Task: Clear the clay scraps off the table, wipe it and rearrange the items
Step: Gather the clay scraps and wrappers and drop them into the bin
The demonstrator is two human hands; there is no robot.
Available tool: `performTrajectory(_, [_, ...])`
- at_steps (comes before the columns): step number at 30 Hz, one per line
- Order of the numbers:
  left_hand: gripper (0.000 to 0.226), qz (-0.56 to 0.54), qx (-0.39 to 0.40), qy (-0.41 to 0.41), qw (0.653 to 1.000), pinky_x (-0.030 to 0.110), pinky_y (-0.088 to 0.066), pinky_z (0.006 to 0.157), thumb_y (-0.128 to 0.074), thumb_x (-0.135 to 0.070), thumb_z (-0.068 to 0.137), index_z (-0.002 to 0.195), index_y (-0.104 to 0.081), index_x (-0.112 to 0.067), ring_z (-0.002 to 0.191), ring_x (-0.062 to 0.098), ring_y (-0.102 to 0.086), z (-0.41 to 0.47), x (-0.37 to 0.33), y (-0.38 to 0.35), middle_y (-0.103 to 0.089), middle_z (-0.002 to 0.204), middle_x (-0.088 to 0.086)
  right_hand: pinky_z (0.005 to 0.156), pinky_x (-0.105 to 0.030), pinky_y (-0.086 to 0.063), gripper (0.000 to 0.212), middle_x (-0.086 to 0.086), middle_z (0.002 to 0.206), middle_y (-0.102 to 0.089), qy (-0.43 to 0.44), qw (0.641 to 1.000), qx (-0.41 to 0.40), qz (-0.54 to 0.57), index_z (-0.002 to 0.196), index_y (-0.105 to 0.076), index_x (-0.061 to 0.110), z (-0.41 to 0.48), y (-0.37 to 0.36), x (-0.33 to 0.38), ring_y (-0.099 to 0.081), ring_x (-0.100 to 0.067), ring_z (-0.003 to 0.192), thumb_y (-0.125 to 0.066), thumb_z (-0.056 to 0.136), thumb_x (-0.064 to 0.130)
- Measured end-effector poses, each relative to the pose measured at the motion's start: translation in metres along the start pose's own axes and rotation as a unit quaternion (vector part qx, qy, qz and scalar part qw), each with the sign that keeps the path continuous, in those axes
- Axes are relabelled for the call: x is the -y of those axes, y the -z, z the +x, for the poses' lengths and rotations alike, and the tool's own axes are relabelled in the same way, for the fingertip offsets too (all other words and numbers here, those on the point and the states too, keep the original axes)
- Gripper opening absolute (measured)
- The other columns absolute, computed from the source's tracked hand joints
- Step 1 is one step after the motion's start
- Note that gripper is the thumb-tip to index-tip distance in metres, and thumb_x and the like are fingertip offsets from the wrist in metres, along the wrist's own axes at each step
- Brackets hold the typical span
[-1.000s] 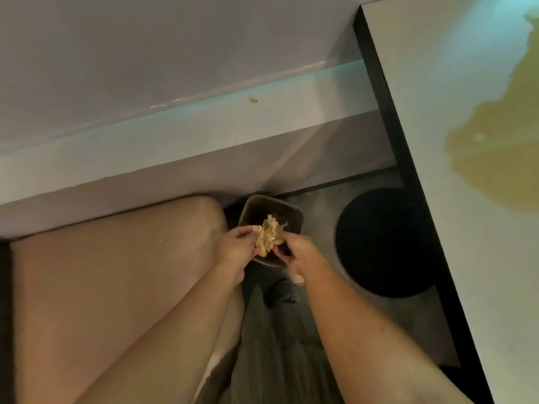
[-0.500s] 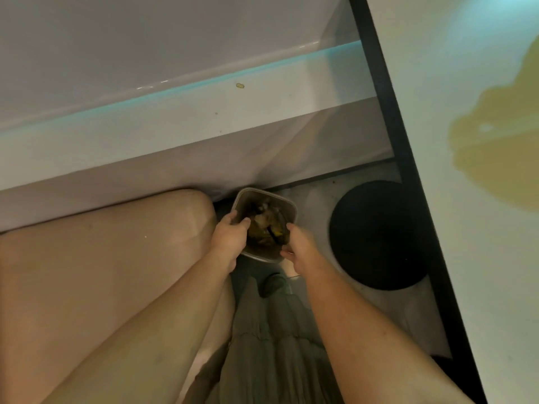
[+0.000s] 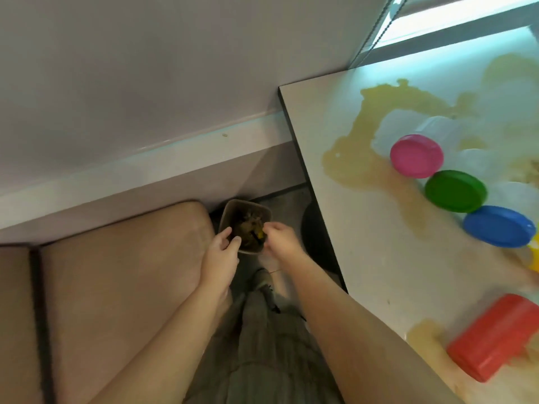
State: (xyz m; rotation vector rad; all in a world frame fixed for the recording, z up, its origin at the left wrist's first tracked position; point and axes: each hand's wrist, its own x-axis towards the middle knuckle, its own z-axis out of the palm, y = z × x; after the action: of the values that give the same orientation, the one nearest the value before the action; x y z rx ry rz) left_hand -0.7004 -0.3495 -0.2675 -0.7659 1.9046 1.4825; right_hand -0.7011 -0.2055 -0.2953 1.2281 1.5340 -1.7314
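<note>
The fingers of the left hand curl loosely at the near rim of the bin; I cannot tell if they grip it. The right hand is too blurred to show its fingers. Clay scraps lie in the bin on the floor, beside the worktop's dark edge.

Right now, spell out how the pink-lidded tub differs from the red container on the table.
Colour: the pink-lidded tub has a whitish body under its pink lid; the red container is red all over.
Place: the pink-lidded tub sits farther off, beside the green lid; the red container lies nearest, apart from that row.
Shared: both rest on the table beside yellowish smears.
</note>
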Motion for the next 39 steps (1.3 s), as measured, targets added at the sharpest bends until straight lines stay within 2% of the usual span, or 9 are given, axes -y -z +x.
performTrajectory(3, [0.043,-0.010,-0.001,-0.018,1.000,0.034,-0.052,0.104,-0.059,-0.025,0.104,0.146,-0.054,-0.034,0.127,0.014,-0.056,-0.059,-0.022,0.002,-0.055,0.145,-0.001,0.097,-0.039,-0.057,0.027,-0.003,0.122,-0.066,0.053,0.999,0.012,0.004,0.128,-0.065,0.023,-0.061,0.016,0.016,-0.066,-0.021,0.112,-0.053,0.104,0.024])
performTrajectory(6, [0.040,-0.001,0.025,-0.039,0.999,0.036,-0.051,0.107,-0.058,-0.026,0.105,0.144,-0.056,-0.035,0.124,0.013,-0.058,-0.111,-0.041,0.000,-0.057,0.143,-0.001,0.089,-0.029,-0.059,0.026,-0.001,0.119,-0.067,0.098,0.995,0.011,0.005,0.127,-0.066,0.021,-0.129,0.036,0.024,-0.068,-0.017,0.105,-0.053,0.105,0.023])
performTrajectory(13, [0.034,0.115,0.172,-0.122,0.971,0.043,-0.051,0.107,-0.058,-0.028,0.104,0.136,-0.060,-0.040,0.119,0.012,-0.060,-0.170,-0.060,-0.046,-0.060,0.133,-0.007,0.089,-0.031,-0.060,0.020,0.002,0.117,-0.072,0.154,0.985,-0.059,0.048,0.119,-0.068,0.023,-0.241,0.104,-0.007,-0.073,-0.014,0.097,-0.055,0.105,0.022])
performTrajectory(19, [0.030,0.257,0.295,-0.184,0.902,0.047,-0.051,0.106,-0.060,-0.037,0.102,0.130,-0.059,-0.048,0.118,0.012,-0.060,-0.205,-0.059,-0.102,-0.059,0.134,-0.009,0.081,-0.037,-0.058,0.020,-0.004,0.108,-0.076,0.133,0.953,-0.192,0.192,0.111,-0.069,0.017,-0.291,0.158,-0.063,-0.073,-0.025,0.094,-0.052,0.104,0.013])
performTrajectory(29, [0.037,0.434,0.435,-0.205,0.762,0.048,-0.053,0.103,-0.064,-0.036,0.097,0.132,-0.058,-0.042,0.111,0.018,-0.064,-0.271,-0.016,-0.172,-0.061,0.123,-0.007,0.069,-0.030,-0.056,0.021,-0.001,0.107,-0.073,0.099,0.865,-0.403,0.281,0.108,-0.069,0.024,-0.355,0.223,-0.171,-0.069,-0.017,0.085,-0.053,0.103,0.012])
performTrajectory(32, [0.043,0.468,0.447,-0.214,0.732,0.041,-0.053,0.101,-0.066,-0.033,0.097,0.138,-0.056,-0.039,0.113,0.019,-0.062,-0.292,0.006,-0.189,-0.058,0.128,-0.003,0.074,-0.035,-0.059,0.023,0.002,0.110,-0.071,0.083,0.855,-0.448,0.249,0.111,-0.070,0.025,-0.375,0.240,-0.211,-0.070,-0.016,0.088,-0.055,0.101,0.011])
performTrajectory(35, [0.048,0.497,0.441,-0.244,0.706,0.021,-0.046,0.078,-0.067,-0.029,0.097,0.143,-0.054,-0.036,0.115,0.016,-0.057,-0.314,0.030,-0.205,-0.055,0.131,-0.002,0.080,-0.034,-0.058,0.026,0.006,0.109,-0.068,0.073,0.855,-0.496,0.133,0.112,-0.071,0.025,-0.393,0.257,-0.250,-0.065,-0.008,0.085,-0.058,0.098,0.008])
performTrajectory(37, [0.051,0.512,0.434,-0.258,0.695,0.021,-0.042,0.075,-0.068,-0.028,0.096,0.144,-0.054,-0.036,0.114,0.016,-0.056,-0.328,0.049,-0.212,-0.055,0.132,0.000,0.080,-0.031,-0.053,0.028,0.001,0.116,-0.064,0.058,0.863,-0.499,0.057,0.117,-0.069,0.022,-0.400,0.267,-0.273,-0.060,-0.005,0.082,-0.059,0.095,0.006])
performTrajectory(39, [0.053,0.516,0.431,-0.253,0.696,0.020,-0.042,0.072,-0.069,-0.028,0.095,0.145,-0.053,-0.036,0.110,0.016,-0.056,-0.344,0.070,-0.217,-0.054,0.134,0.001,0.089,-0.032,-0.050,0.033,-0.007,0.129,-0.055,0.040,0.873,-0.486,-0.014,0.125,-0.065,0.018,-0.399,0.276,-0.298,-0.061,-0.013,0.096,-0.059,0.094,0.008])
